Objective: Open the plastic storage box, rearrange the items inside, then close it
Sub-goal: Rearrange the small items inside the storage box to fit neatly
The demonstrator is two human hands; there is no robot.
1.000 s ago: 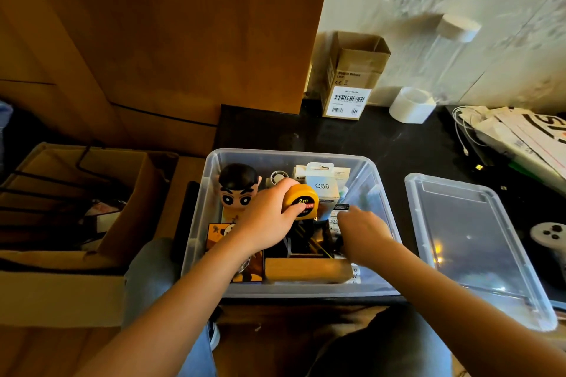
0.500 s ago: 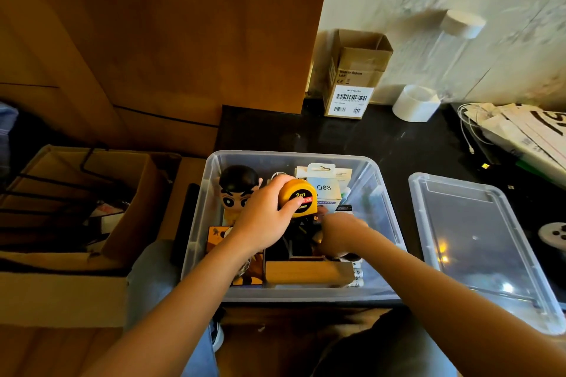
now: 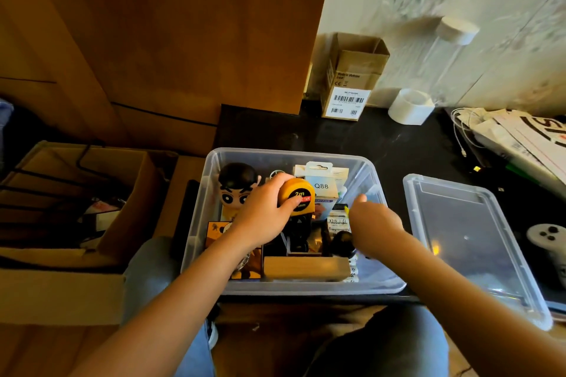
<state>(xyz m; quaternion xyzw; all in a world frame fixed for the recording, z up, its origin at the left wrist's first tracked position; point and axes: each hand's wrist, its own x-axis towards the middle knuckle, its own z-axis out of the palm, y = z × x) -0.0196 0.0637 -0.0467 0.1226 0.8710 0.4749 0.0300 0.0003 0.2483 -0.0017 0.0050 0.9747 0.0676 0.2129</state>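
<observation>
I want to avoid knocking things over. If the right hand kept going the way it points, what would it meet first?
Probably the box's far right wall. The right hand points away and slightly left over the box's right side; the Q88 pack lies further left. Depth is unclear.

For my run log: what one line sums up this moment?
stage: rearranging | storage box: open | lid: beside box | left hand: grips tape measure | right hand: inside box

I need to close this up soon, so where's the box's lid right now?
In the head view the clear lid lies flat on the dark tabletop, just right of the open storage box, beside the right hand.
</observation>
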